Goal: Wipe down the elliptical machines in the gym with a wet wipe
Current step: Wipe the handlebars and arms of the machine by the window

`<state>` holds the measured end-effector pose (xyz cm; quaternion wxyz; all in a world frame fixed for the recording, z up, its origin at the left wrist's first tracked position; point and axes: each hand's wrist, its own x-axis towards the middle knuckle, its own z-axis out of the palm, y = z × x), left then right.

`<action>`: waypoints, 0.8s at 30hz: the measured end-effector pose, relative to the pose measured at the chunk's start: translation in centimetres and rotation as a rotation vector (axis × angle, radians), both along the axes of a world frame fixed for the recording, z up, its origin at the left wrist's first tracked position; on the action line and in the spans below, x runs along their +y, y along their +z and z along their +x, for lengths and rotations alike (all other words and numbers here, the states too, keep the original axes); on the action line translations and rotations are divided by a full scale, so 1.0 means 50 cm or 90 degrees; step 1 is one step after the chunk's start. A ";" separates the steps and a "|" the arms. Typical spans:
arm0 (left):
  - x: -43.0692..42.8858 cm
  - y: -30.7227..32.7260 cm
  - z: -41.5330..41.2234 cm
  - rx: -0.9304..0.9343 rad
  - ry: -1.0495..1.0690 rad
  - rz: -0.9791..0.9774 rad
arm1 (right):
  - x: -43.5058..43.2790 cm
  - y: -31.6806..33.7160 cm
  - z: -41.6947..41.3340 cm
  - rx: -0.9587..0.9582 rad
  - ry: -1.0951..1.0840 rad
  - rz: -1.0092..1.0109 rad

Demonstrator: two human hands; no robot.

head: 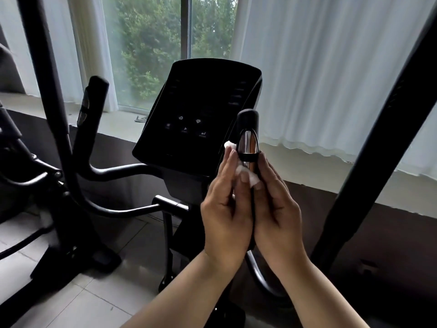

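Note:
A black elliptical machine stands before me, its dark console [196,114] facing up at centre. To the console's right rises a short upright handle [248,136] with a black cap and a shiny metal sensor plate. My left hand [224,209] presses a white wet wipe [246,172] against the handle's left side, thumb over the wipe, a corner of the wipe poking out above the fingers. On the handle's right side lies my right hand [276,214], its fingers straight along the handle. The lower handle is hidden between my palms.
A matching left handle [92,100] rises beside the console. Tall black swing arms stand at left [45,91] and right [383,150]. Another dark machine [14,147] sits at far left. Behind are a window, white curtains [331,67] and a low sill.

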<state>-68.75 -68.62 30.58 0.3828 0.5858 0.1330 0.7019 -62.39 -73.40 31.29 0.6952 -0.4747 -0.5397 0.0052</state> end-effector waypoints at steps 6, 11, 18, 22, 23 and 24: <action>0.027 0.061 0.014 -0.019 0.031 0.032 | -0.004 0.008 0.013 0.025 0.028 0.018; 0.086 0.172 0.028 -0.035 -0.069 -0.012 | 0.005 0.006 0.016 0.042 0.030 0.035; 0.044 0.108 -0.010 -0.035 -0.007 -0.106 | 0.003 0.015 0.001 0.079 0.016 0.018; -0.002 0.016 -0.041 -0.001 -0.065 -0.168 | 0.001 0.021 -0.014 0.085 0.016 0.011; -0.013 -0.010 -0.049 0.012 -0.076 -0.182 | 0.003 0.016 -0.017 0.089 0.022 0.017; -0.020 -0.035 -0.058 0.025 -0.088 -0.201 | 0.006 0.010 -0.021 0.094 0.021 0.021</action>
